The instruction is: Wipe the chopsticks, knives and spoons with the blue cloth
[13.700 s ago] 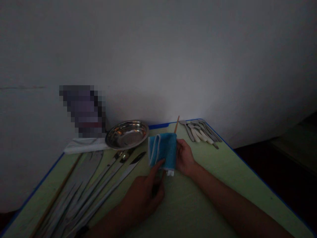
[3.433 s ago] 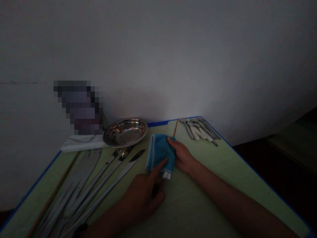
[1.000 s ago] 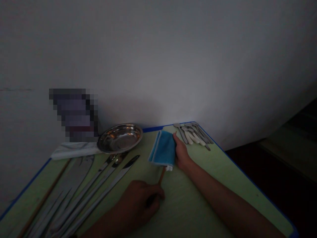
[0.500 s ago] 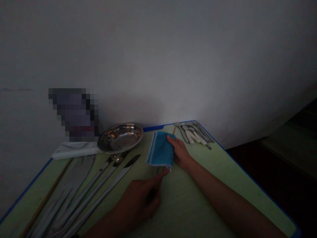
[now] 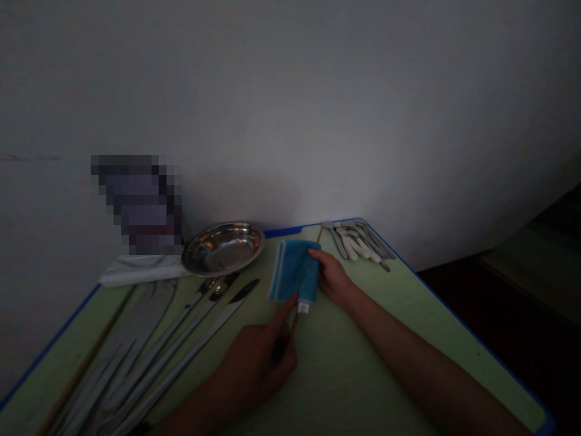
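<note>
A folded blue cloth (image 5: pixel 293 272) is wrapped around a thin wooden stick (image 5: pixel 295 324) on the green table (image 5: pixel 363 375). My right hand (image 5: pixel 333 277) grips the cloth from its right side, fingers curled over its top edge. My left hand (image 5: pixel 263 357) pinches the near end of the stick, with the forefinger stretched to the cloth's lower edge. The stick's far tip (image 5: pixel 319 235) pokes out beyond the cloth.
A steel bowl (image 5: pixel 224 247) sits at the back by the wall, with a white folded cloth (image 5: pixel 140 269) to its left. Several long steel utensils (image 5: pixel 172 339) lie at the left. A cluster of spoons (image 5: pixel 358 241) lies at the back right corner.
The cloth has slid back and forth along the stick under my right hand. My left hand keeps hold of the stick's near end, its forefinger now reaching the cloth.
</note>
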`<state>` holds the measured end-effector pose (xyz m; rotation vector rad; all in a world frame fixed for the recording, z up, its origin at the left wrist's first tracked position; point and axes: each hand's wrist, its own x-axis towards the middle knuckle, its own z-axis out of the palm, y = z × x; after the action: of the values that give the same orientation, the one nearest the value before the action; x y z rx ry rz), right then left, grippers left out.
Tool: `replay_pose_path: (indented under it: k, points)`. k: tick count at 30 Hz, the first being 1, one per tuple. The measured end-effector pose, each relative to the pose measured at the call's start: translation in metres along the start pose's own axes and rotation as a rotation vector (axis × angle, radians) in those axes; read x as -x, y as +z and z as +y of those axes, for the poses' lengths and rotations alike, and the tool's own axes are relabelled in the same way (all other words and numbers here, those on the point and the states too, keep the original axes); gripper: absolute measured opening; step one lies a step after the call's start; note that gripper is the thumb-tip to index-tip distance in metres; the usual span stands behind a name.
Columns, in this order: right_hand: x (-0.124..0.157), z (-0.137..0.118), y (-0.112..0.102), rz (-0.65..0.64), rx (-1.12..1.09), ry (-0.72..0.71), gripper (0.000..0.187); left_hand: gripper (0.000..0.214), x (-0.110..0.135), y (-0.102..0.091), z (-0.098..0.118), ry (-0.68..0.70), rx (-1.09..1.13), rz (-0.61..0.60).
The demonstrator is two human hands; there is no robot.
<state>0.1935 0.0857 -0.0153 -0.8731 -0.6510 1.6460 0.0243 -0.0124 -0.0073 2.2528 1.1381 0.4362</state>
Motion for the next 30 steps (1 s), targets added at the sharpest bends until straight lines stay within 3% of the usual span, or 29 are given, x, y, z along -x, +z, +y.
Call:
replay_pose_path:
  k: [3, 7, 14, 17, 22, 26, 30]
  points:
    - [-0.001, -0.003, 0.001, 0.003, -0.081, 0.035, 0.019, 0.07, -0.001, 0.0, 0.0, -0.013, 0.0, -0.012]
    - [-0.004, -0.008, 0.002, 0.115, -0.224, 0.076, 0.024, 0.075, 0.0, -0.001, 0.001, -0.005, -0.045, -0.049]
    - [-0.009, -0.008, 0.001, 0.289, -0.325, 0.048, 0.029, 0.042, 0.004, -0.008, 0.003, 0.198, -0.08, -0.183]
    - [-0.008, -0.008, 0.0, 0.285, -0.29, 0.043, 0.031, 0.04, 0.005, -0.006, 0.004, 0.286, -0.056, -0.224]
    - [-0.004, -0.009, 0.004, 0.234, -0.223, 0.095, 0.028, 0.035, 0.007, -0.004, 0.004, 0.205, -0.093, -0.146]
    - [-0.001, -0.004, 0.004, 0.196, -0.101, -0.027, 0.026, 0.027, 0.007, -0.009, 0.003, 0.098, -0.144, -0.021]
    - [-0.001, 0.002, 0.0, 0.192, 0.033, -0.157, 0.033, 0.025, 0.005, -0.013, 0.003, 0.084, -0.13, 0.024]
